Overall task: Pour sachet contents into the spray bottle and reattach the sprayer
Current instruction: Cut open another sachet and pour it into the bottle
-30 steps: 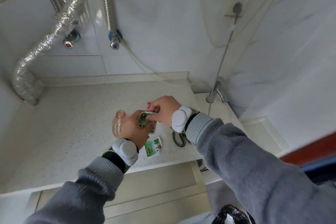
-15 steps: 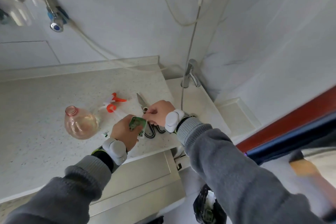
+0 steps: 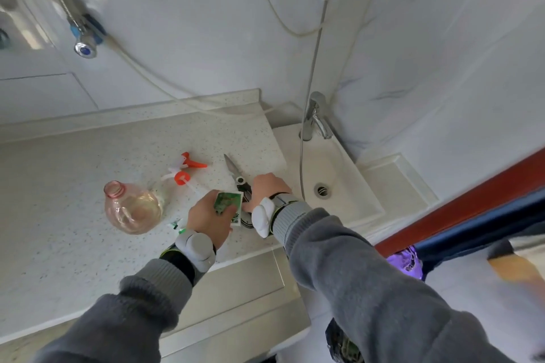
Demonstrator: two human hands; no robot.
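Observation:
The clear pink spray bottle (image 3: 132,211) stands open-necked on the speckled counter (image 3: 59,174), left of my hands. Its orange-and-white sprayer (image 3: 184,169) lies detached just behind it. My left hand (image 3: 208,219) holds a green sachet (image 3: 226,201) upright between its fingers. A second sachet (image 3: 237,219) lies flat under that hand's edge. My right hand (image 3: 269,187) is curled over the handles of the scissors (image 3: 233,169), whose blades point away along the counter.
Small torn scraps (image 3: 176,224) lie beside the bottle. A white sink (image 3: 339,186) with a chrome tap (image 3: 317,118) adjoins the counter on the right. A cable (image 3: 306,138) hangs over the basin. A dark bin bag (image 3: 342,342) sits below.
My left hand has let go of the bottle, which now stands alone on the counter. My right hand left the sachet top and dropped onto the scissors. The view swung right.

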